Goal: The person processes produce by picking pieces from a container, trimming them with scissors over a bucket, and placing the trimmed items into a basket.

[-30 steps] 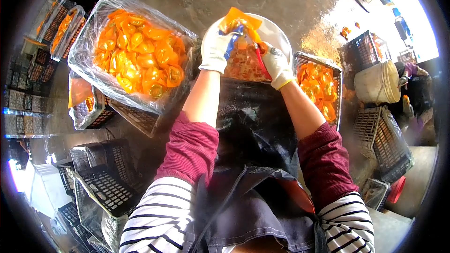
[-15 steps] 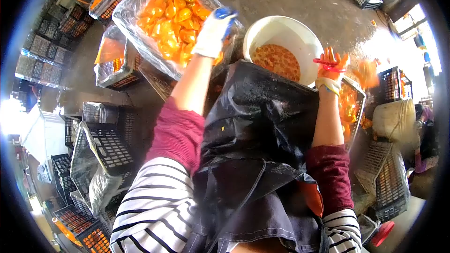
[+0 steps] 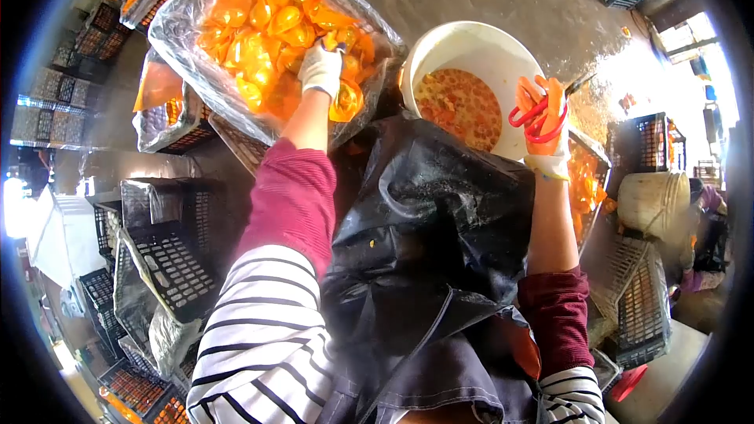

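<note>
My left hand (image 3: pixel 322 69), in a white glove, reaches into the plastic-lined crate (image 3: pixel 177 12) at the upper left, among orange packets (image 3: pixel 263 31). Its fingertips are at the packets and partly hidden, so its grip is unclear. My right hand (image 3: pixel 543 118), gloved with orange fingers, is raised at the right rim of the white bucket (image 3: pixel 514 55). Red-handled scissors (image 3: pixel 537 119) hang on its fingers, with the dark blades pointing up and right. Inside the bucket lie many round orange-yellow pieces (image 3: pixel 463 106) in liquid.
A crate of orange plastic (image 3: pixel 583 177) stands right of the bucket. Beyond it are a pale bucket (image 3: pixel 652 202), stacked black crates (image 3: pixel 644 306) and a co-worker (image 3: pixel 711 228) at the far right. More crates (image 3: pixel 169 267) stand at the left. A black apron (image 3: pixel 424 212) covers my lap.
My left hand has left the bucket and gone into the packets. My right hand has moved from over the bucket to its right rim, still with the scissors. The orange packet left the hands.
</note>
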A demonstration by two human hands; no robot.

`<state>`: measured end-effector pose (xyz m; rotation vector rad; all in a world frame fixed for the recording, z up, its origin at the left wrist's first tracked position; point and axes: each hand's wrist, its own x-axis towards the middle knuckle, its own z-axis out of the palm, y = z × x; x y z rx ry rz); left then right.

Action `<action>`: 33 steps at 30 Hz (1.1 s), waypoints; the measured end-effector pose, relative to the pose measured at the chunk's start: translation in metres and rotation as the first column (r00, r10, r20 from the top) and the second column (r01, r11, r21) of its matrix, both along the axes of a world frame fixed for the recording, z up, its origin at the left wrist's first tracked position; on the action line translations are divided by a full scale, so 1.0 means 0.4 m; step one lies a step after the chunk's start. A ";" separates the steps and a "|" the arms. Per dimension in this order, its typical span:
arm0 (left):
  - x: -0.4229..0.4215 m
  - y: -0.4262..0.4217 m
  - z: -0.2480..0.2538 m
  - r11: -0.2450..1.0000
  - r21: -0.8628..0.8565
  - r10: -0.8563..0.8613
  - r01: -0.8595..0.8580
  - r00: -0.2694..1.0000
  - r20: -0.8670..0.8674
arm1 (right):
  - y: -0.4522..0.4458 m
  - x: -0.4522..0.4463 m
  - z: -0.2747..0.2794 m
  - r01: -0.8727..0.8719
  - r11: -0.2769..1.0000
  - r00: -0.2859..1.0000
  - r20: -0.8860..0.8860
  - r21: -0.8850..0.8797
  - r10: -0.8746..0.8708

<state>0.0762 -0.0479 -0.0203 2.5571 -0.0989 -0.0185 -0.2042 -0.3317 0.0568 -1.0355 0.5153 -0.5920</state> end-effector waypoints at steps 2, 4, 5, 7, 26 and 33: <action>0.031 0.027 0.018 0.967 -0.246 -0.012 -0.073 0.945 -0.327 | 0.003 0.010 -0.001 -0.015 0.999 1.000 -0.017 -0.035 0.014; 0.037 0.072 0.013 0.721 -0.674 -0.087 -0.159 0.945 -0.315 | 0.002 0.001 -0.005 -0.107 0.990 0.994 -0.014 -0.093 0.106; 0.033 0.088 0.010 0.449 -0.861 -0.131 -0.238 0.936 -0.327 | 0.002 -0.002 -0.006 -0.152 0.980 0.988 -0.010 -0.124 0.152; 0.009 0.105 0.056 -0.174 -0.856 -0.321 -0.488 0.849 -0.419 | 0.009 -0.002 -0.016 -0.168 0.977 0.984 0.045 -0.132 0.175; -0.253 -0.354 0.112 -0.327 -0.800 -0.542 -0.503 0.793 -0.278 | 0.049 0.007 -0.065 -0.548 0.771 0.800 -0.472 -0.324 0.370; -0.274 -0.375 0.135 0.003 -0.941 -0.599 -0.339 0.753 -0.274 | 0.075 0.026 -0.032 -0.540 0.684 0.827 -0.462 -0.490 0.321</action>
